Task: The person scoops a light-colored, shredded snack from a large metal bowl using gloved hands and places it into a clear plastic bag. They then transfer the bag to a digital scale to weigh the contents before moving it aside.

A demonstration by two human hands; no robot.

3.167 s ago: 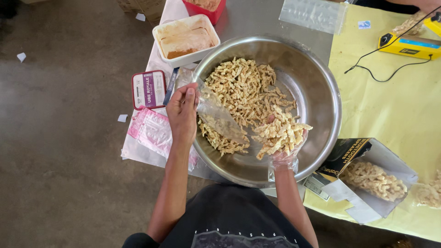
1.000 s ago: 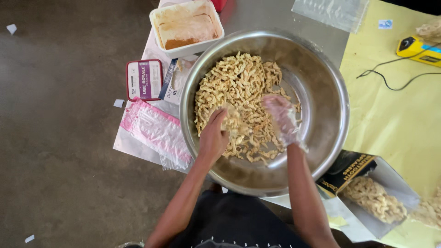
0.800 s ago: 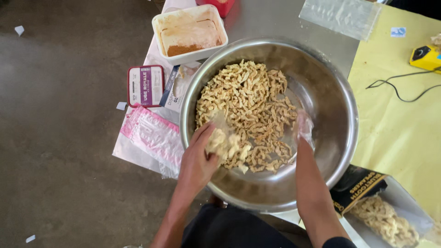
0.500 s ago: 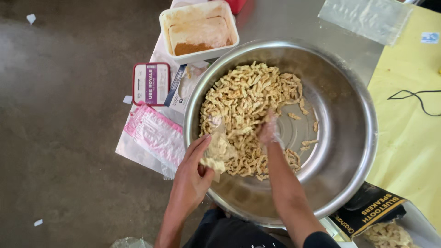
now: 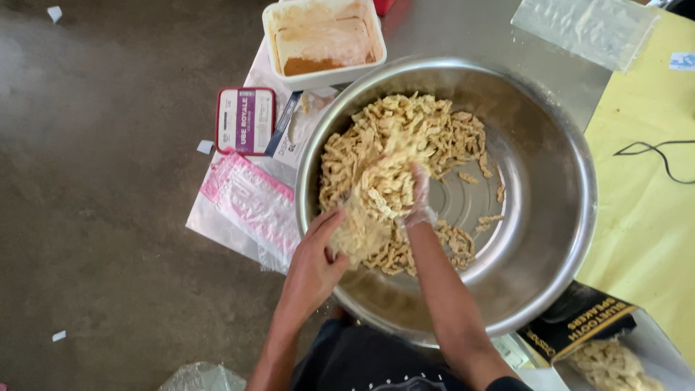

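A big steel bowl (image 5: 557, 217) holds a heap of pale, finger-shaped snack pieces (image 5: 405, 145). My left hand (image 5: 318, 261) reaches over the bowl's near-left rim and holds a small clear bag (image 5: 358, 232) partly filled with the pieces. My right hand (image 5: 418, 199), in a thin clear glove, is buried in the heap just right of the bag, pushing pieces toward its mouth. How tightly the right fingers are curled is hidden by the snack.
A white tub (image 5: 322, 40) with brown powder stands behind the bowl. A small red-and-white box (image 5: 245, 121) and pink-printed plastic bags (image 5: 250, 206) lie to the left. A yellow sheet (image 5: 651, 203) with a black cable, an empty clear bag (image 5: 586, 29) and a black carton (image 5: 579, 326) are on the right.
My right hand has moved left across the bowl to the bag. The snack heap has been swept to the left side, baring the bowl's right floor. The camera has shifted closer.
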